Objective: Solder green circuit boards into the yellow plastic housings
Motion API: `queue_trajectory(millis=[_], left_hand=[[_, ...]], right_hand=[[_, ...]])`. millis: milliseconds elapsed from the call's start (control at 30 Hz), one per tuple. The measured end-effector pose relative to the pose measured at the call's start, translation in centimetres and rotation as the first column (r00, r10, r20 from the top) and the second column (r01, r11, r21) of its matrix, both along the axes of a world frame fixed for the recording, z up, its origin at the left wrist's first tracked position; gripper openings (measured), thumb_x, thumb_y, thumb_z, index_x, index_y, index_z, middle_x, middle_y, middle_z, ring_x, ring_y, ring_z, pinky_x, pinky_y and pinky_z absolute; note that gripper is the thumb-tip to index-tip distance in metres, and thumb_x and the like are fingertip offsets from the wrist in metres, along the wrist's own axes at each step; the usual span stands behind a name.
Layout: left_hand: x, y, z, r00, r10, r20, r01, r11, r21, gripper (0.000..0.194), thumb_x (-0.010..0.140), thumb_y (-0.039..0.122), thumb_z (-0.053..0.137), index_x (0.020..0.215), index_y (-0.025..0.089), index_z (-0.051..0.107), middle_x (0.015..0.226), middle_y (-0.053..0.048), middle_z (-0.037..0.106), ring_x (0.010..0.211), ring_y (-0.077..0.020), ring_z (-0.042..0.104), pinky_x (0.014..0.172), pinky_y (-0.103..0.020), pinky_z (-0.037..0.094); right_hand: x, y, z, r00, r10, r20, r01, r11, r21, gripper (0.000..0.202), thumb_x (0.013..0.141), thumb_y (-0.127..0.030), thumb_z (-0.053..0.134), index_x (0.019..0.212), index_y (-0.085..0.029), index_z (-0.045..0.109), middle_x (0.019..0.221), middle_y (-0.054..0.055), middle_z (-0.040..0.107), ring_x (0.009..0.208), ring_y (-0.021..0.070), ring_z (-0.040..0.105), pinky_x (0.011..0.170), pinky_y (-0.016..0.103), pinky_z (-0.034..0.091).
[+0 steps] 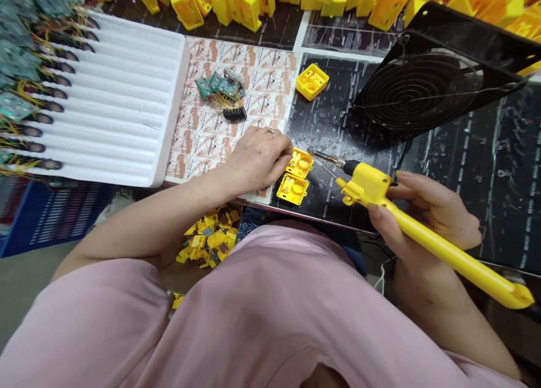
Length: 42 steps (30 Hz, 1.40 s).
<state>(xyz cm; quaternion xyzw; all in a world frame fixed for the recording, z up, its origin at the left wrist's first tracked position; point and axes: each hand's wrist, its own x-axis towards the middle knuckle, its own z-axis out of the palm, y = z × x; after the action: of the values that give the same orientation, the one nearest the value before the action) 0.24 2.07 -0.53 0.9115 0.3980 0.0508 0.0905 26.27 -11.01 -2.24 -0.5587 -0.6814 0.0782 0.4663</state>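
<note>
My right hand (426,213) is wrapped round a yellow soldering iron (443,241), whose metal tip points left, close to the upper of two small yellow housings. My left hand (262,154) has its fingers pressed together at the left edge of that upper housing (301,164); what they hold, if anything, is hidden. Just below it lies the second open housing (292,189). A single yellow housing (312,82) sits farther back on the black surface. Green circuit boards (220,87) with wires and black round parts (234,114) lie beyond my left hand.
A white foam tray (122,101) with wired boards along its left side stands at the left. A black fan (422,89) stands at the right. Many yellow housings (236,2) line the back. Below the table edge are a pile of yellow parts (211,239) and a blue crate (54,213).
</note>
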Motion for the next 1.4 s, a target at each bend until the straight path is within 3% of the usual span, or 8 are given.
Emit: queue_trajectory(millis=[167,400,767,933,1000,1100,1267,1400], left_hand=[[0.8,0.1,-0.3,1.000,0.024,0.014,-0.025,0.997,0.075,0.033,0.096,0.025,0.041,0.099,0.014,0.072,0.111,-0.014,0.071,0.108,-0.0293,0.062,0.093,-0.043,0.046],[1.3,0.2,0.0,0.992,0.000,-0.123,0.013,0.995,0.103,0.034,0.096,0.024,0.039,0.096,0.013,0.071,0.096,-0.014,0.071,0.100,-0.0310,0.063,0.086,-0.044,0.045],[2.1,0.0,0.7,0.976,0.001,-0.220,0.045,0.978,0.202,0.030,0.095,0.022,0.040,0.091,0.018,0.069,0.086,-0.010,0.068,0.093,-0.0264,0.060,0.081,-0.041,0.038],[2.5,0.1,1.9,0.931,-0.015,-0.364,0.058,0.993,0.107,0.030,0.096,0.021,0.039,0.096,0.017,0.069,0.091,-0.010,0.069,0.095,-0.0274,0.061,0.084,-0.042,0.040],[2.5,0.1,2.1,0.933,-0.009,-0.360,0.055,0.992,0.118,0.030,0.096,0.021,0.039,0.095,0.017,0.069,0.090,-0.009,0.068,0.094,-0.0272,0.060,0.084,-0.042,0.041],[2.4,0.1,1.8,0.950,-0.006,-0.312,0.056,0.987,0.151,0.031,0.095,0.022,0.040,0.092,0.018,0.070,0.086,-0.009,0.067,0.092,-0.0267,0.059,0.083,-0.042,0.041],[2.1,0.1,1.3,0.974,-0.012,-0.225,0.042,0.991,0.128,0.029,0.095,0.022,0.043,0.092,0.017,0.072,0.088,-0.011,0.068,0.095,-0.0278,0.060,0.084,-0.042,0.044],[0.8,1.3,2.4,0.996,0.011,-0.086,-0.008,0.999,0.038,0.033,0.092,0.027,0.050,0.117,0.017,0.068,0.110,-0.011,0.068,0.105,-0.0280,0.062,0.090,-0.041,0.048]], right_hand=[[-1.1,0.2,-0.5,1.000,0.004,-0.002,-0.004,0.992,0.128,0.049,0.076,-0.024,0.086,0.122,-0.029,0.068,0.093,0.000,0.078,0.068,0.0184,0.073,0.057,0.030,0.061],[-2.2,0.7,0.6,0.989,0.072,0.125,-0.092,0.983,0.157,0.030,0.075,-0.021,0.087,0.089,-0.026,0.061,0.075,-0.003,0.074,0.057,0.0146,0.069,0.043,0.024,0.050],[-1.8,2.2,2.2,0.950,0.212,0.229,-0.249,0.957,0.147,0.030,0.075,-0.021,0.086,0.084,-0.028,0.059,0.071,-0.006,0.073,0.058,0.0152,0.071,0.039,0.024,0.047],[-0.3,1.5,2.1,0.995,0.001,0.096,-0.017,0.986,0.166,0.025,0.073,-0.014,0.085,0.081,-0.026,0.065,0.077,-0.001,0.075,0.060,0.0174,0.071,0.044,0.026,0.052],[-0.1,1.3,1.6,1.000,0.006,0.024,-0.011,0.978,0.209,0.028,0.070,-0.013,0.087,0.078,-0.026,0.064,0.074,-0.003,0.074,0.060,0.0173,0.070,0.048,0.026,0.055],[-0.1,1.5,0.9,0.999,-0.031,-0.013,0.032,0.982,0.185,0.026,0.070,-0.021,0.089,0.090,-0.027,0.072,0.075,-0.003,0.075,0.059,0.0174,0.070,0.050,0.026,0.057],[0.0,1.4,0.4,0.992,-0.104,-0.073,0.115,0.976,0.183,0.065,0.067,-0.020,0.091,0.128,-0.034,0.071,0.101,0.001,0.079,0.068,0.0181,0.074,0.062,0.026,0.062],[0.8,0.9,0.2,0.995,-0.078,-0.069,0.090,0.974,0.209,0.066,0.066,-0.015,0.090,0.127,-0.033,0.072,0.099,0.001,0.079,0.067,0.0168,0.074,0.061,0.024,0.061]])
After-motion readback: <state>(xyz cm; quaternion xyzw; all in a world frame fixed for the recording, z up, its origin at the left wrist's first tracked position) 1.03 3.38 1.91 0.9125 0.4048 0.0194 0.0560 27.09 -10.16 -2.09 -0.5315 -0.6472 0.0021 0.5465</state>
